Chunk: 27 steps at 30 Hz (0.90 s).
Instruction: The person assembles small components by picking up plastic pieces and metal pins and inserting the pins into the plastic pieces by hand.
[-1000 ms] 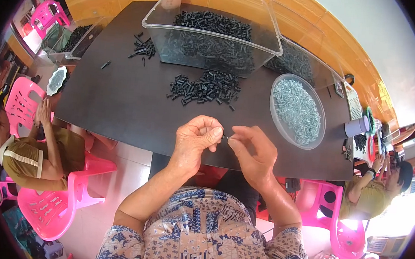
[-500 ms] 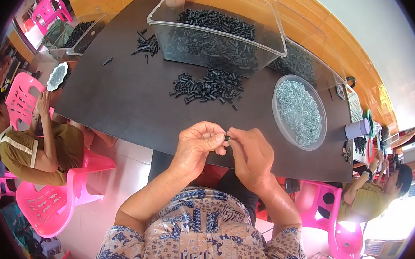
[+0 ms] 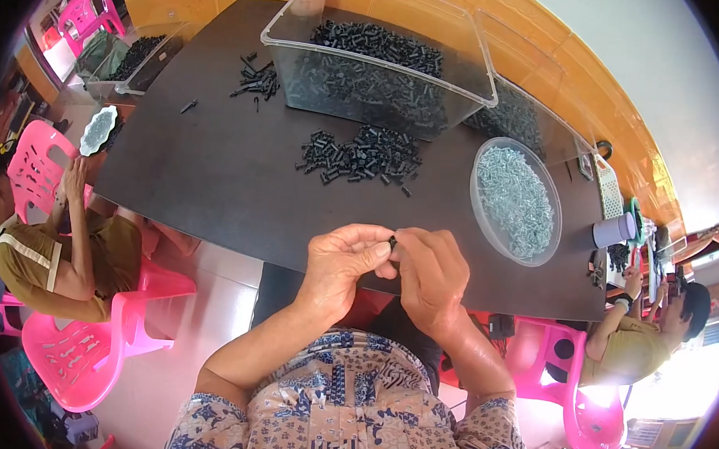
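My left hand [image 3: 339,264] pinches a small black plastic part [image 3: 392,242] between thumb and fingers, just over the table's near edge. My right hand [image 3: 432,277] meets it there, its fingers curled and their tips against the part; whatever else they grip is hidden. Beyond my hands lies a loose pile of black plastic parts [image 3: 359,156], short and tube-like. To the right, a round clear tub [image 3: 553,246] holds many small shiny silver screws [image 3: 515,203].
A large clear bin [image 3: 378,59] of black parts stands at the back of the dark table [image 3: 215,166]. A smaller group of parts [image 3: 257,78] lies to its left. A purple cup [image 3: 614,230] is at the right edge. Two people sit nearby on pink chairs [image 3: 80,355].
My right hand has tilted slightly, its fingers curling closer around the part. My left hand keeps its pinch. The whole view has shifted a little.
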Motion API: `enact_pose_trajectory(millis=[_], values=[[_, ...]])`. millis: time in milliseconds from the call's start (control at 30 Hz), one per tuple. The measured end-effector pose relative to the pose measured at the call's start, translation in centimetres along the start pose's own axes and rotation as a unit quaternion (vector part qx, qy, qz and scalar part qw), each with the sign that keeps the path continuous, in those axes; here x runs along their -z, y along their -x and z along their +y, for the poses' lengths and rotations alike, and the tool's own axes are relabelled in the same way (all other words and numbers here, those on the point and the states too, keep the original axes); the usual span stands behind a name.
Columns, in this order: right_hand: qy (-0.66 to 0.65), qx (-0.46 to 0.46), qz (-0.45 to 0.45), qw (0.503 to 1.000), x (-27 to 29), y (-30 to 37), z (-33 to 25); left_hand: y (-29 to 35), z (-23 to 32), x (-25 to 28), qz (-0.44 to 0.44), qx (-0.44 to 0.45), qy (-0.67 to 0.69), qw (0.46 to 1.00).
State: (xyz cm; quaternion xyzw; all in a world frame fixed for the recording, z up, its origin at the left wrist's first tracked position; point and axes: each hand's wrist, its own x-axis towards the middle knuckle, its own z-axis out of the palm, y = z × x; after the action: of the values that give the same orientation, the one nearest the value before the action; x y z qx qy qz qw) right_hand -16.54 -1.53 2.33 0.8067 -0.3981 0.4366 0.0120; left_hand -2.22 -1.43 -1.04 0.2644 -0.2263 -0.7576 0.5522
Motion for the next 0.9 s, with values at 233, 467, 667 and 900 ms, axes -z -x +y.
enact_pose_trajectory(millis=[233,467,667,900], values=[[-0.019,-0.035,-0.022,0.999,-0.4,-0.6,2.5,-0.6,0.1,1.1,0.006,-0.041,-0.106,0.994],[0.125,-0.116,-0.06,0.984,-3.1,-1.3,8.3,-1.2,0.6,1.4,0.003,-0.064,-0.143,0.988],[0.118,-0.094,-0.062,0.987,-3.6,-1.3,8.4,-1.2,0.7,1.6,0.005,-0.068,-0.152,0.986],[-0.142,-0.242,-0.153,0.947,0.5,-2.0,3.6,-1.1,0.1,1.3,0.015,-0.112,-0.189,0.976]])
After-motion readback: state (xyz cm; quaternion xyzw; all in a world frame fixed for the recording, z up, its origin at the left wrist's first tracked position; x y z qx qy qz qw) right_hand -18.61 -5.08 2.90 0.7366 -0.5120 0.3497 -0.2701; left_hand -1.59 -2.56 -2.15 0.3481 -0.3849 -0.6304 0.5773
